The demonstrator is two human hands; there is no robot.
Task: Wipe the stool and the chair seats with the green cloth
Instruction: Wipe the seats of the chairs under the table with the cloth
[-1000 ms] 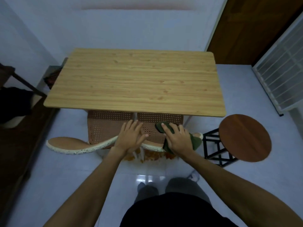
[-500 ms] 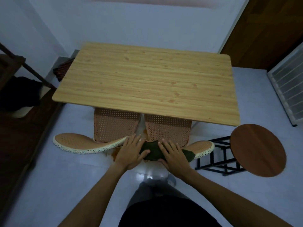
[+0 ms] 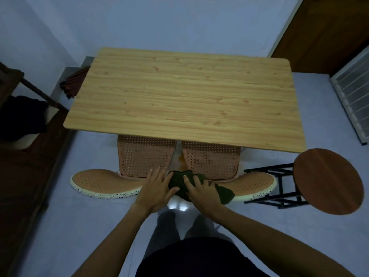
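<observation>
The dark green cloth (image 3: 225,194) lies bunched over the near ends of two chair backs, where they meet. My right hand (image 3: 200,191) presses flat on top of it. My left hand (image 3: 156,188) rests beside it with fingers spread on the left chair's back (image 3: 103,181), its thumb touching the cloth. Both chairs are pushed under the table, with the orange perforated left seat (image 3: 143,154) and right seat (image 3: 211,159) partly hidden by the tabletop. The round brown stool (image 3: 327,180) on a black frame stands to the right, apart from both hands.
A light wooden table (image 3: 179,96) fills the middle of the view, against a pale wall. The right chair's speckled-edged back (image 3: 254,183) almost reaches the stool's black frame (image 3: 279,196). Dark furniture (image 3: 24,120) stands at the left, a wooden door and a white grille at the right.
Both hands and the cloth have slid left and nearer, from the right chair's seat and back to the gap between the two chair backs. In the last half second they hardly moved.
</observation>
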